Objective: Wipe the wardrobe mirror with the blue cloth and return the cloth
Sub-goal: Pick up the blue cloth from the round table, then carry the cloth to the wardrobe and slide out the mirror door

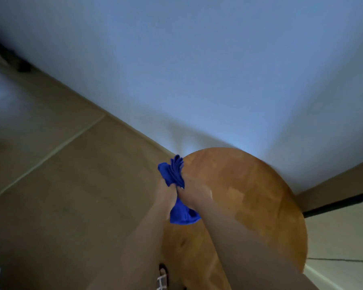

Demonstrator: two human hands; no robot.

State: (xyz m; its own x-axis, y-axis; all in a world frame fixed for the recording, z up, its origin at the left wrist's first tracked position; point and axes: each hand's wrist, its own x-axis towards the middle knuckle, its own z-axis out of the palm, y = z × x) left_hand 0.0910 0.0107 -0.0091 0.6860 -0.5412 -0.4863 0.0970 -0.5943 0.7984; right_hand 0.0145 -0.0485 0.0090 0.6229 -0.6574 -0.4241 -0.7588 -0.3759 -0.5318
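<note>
Blue cloth (pixel 177 191) bunched and clamped between both hands, above the near-left edge of a round wooden table (pixel 249 197). One crumpled end fanning out past the fingertips, the other hanging in a loose pouch below the wrists, not seen to touch the tabletop. Left hand (pixel 165 191) closed around the left side of the bundle; right hand (pixel 194 194) closed around the right side, knuckles pressed against the left hand's.

Beyond the fingertips, only a plain pale wall (pixel 197 70); to the left of the hands, tiled floor (pixel 61 174). No wardrobe mirror anywhere in view, so impossible to judge whether wiping is done or not yet begun.

Likely risks from here:
- Dangling lower end slipping free if either grip loosens, dropping the cloth onto the table edge or onto the floor left of the hands.
- Cloth too tightly wadded to wipe well; streaks probable unless opened into a flat pad.
- If being returned, set too near the table rim under the left hand, prone to sliding off.
- Heavy blur throughout, hence shaky aim.
</note>
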